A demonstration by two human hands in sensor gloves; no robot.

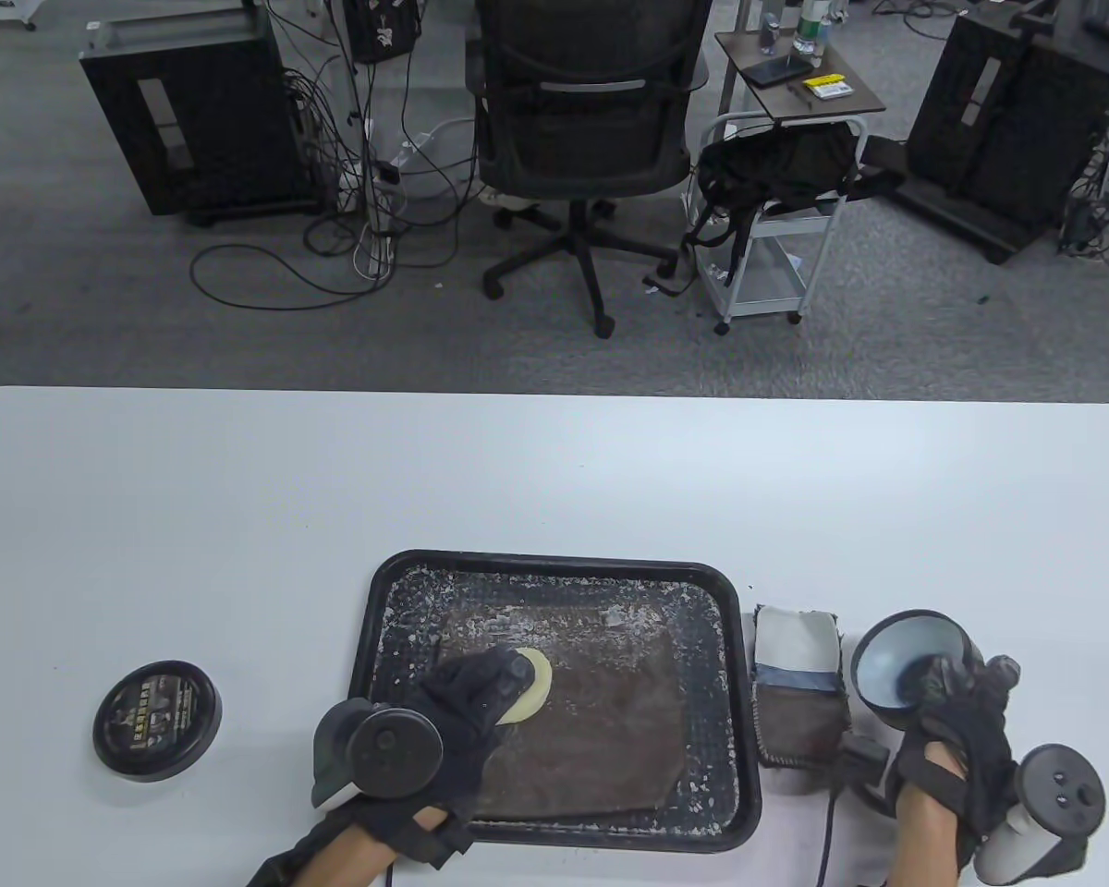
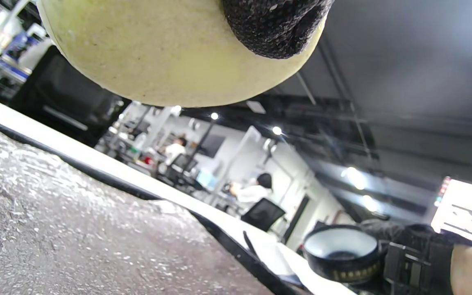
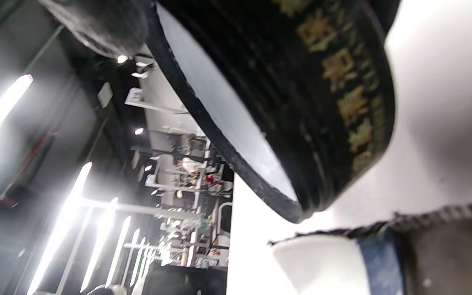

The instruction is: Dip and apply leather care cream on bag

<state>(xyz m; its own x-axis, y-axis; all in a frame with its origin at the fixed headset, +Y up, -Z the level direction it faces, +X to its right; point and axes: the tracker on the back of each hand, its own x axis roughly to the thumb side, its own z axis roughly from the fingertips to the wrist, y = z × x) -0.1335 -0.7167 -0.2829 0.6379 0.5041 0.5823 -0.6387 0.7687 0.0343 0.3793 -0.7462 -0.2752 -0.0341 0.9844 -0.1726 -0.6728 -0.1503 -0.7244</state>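
Brown leather bag point(image 1: 601, 711) lies flat, flecked with white.

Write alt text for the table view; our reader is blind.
The left hand holds a yellow pad over a brown bag in a black tray. The right hand holds an open tin; its lid lies left.

Bare white table point(image 1: 554, 480) stretches beyond the black tray point(image 1: 381, 591). Nearer, a round lid point(image 1: 156, 720) lies left of the tray, and a folded cloth point(image 1: 798, 684) sits just beside its right edge.
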